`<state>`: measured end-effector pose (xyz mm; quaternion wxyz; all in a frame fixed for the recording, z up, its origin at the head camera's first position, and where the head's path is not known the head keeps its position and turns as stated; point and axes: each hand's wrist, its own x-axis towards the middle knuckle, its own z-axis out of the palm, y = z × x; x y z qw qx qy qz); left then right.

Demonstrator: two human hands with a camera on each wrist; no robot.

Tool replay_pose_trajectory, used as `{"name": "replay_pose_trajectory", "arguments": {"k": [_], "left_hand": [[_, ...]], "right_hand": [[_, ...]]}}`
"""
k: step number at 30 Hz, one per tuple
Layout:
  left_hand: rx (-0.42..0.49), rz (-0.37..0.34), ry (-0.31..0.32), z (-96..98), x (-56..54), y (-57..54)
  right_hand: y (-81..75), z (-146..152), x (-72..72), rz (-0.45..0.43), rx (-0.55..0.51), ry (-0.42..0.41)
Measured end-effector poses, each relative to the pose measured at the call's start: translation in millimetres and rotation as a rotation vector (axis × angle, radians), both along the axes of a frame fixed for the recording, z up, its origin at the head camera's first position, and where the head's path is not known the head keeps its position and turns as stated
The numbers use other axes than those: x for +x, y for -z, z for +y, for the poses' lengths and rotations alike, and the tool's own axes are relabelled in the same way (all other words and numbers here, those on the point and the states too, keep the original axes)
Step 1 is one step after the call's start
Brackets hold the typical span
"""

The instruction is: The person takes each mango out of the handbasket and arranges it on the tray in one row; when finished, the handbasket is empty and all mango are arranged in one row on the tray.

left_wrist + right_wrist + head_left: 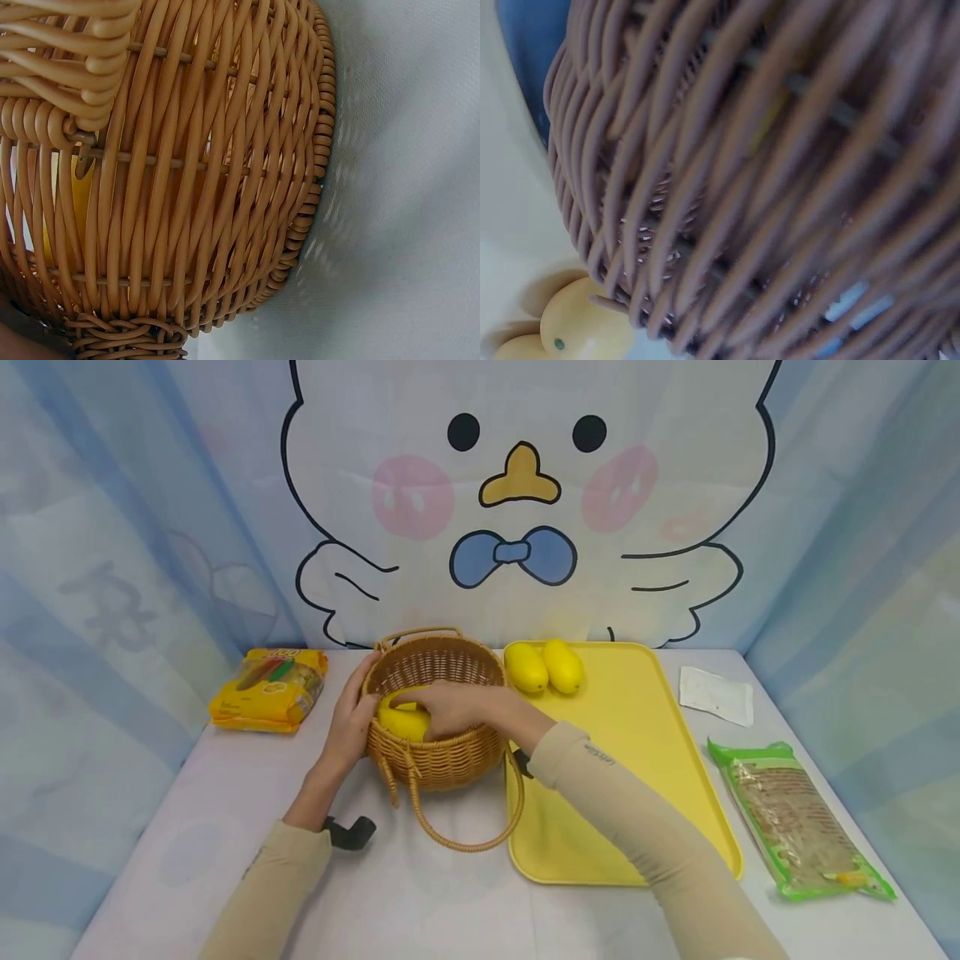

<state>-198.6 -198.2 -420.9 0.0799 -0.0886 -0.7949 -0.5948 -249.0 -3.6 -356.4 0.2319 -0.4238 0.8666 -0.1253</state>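
Observation:
A round wicker basket (pixel 442 766) stands on the table, one loop handle (pixel 468 847) folded down in front of it. My left hand (pixel 351 714) holds the basket's left side, thumb at the rim. Reaching in over the right rim, my right hand (pixel 457 706) grips a yellow lemon (pixel 405 723) inside the basket. The fingertips are partly hidden behind the fruit and the hand itself. Through the weave in the left wrist view, a strip of yellow (pixel 81 199) shows. Two more lemons (pixel 527 668) lie side by side at the back left of the yellow tray (pixel 622 777).
The tray sits right beside the basket. At the back left lies a yellow food packet (pixel 270 689). To the tray's right are a small white packet (pixel 716 695) and a green-edged clear bag (pixel 798 818). A printed curtain (pixel 517 602) closes off the back.

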Motion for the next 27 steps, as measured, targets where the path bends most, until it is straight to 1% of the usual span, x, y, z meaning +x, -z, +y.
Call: {"name": "replay_pose_trajectory", "arguments": {"k": [4, 9, 11, 12, 17, 18, 19, 27], "left_hand": [[0.001, -0.006, -0.007, 0.5, 0.4, -1.3], [0.002, -0.009, -0.006, 0.2, 1.0, -2.0], [0.001, -0.006, 0.0, 0.0, 1.4, -2.1], [0.003, -0.009, 0.003, 1.2, 3.8, -5.8], [0.004, -0.01, 0.01, 2.0, 4.3, -5.9], [0.003, -0.013, 0.009, 2.2, 4.0, -5.7], [0.002, -0.009, 0.007, 1.0, 1.9, -1.6], [0.006, -0.004, 0.006, 0.4, 0.6, -0.5]], "right_hand": [[-9.8, 6.3, 2.6, 0.011, -0.046, 0.007], [-19.4, 12.9, 4.6, 0.016, -0.071, 0.017], [-20.4, 15.3, 4.3, 0.018, -0.077, 0.021], [-20.2, 16.6, 3.9, 0.019, -0.077, 0.023], [-20.5, 25.2, 3.4, 0.023, -0.093, 0.038], [-20.9, 27.2, 3.5, 0.025, -0.097, 0.041], [-21.4, 28.7, 3.5, 0.027, -0.104, 0.04], [-27.2, 41.1, 2.9, 0.015, -0.177, 0.069]]}}
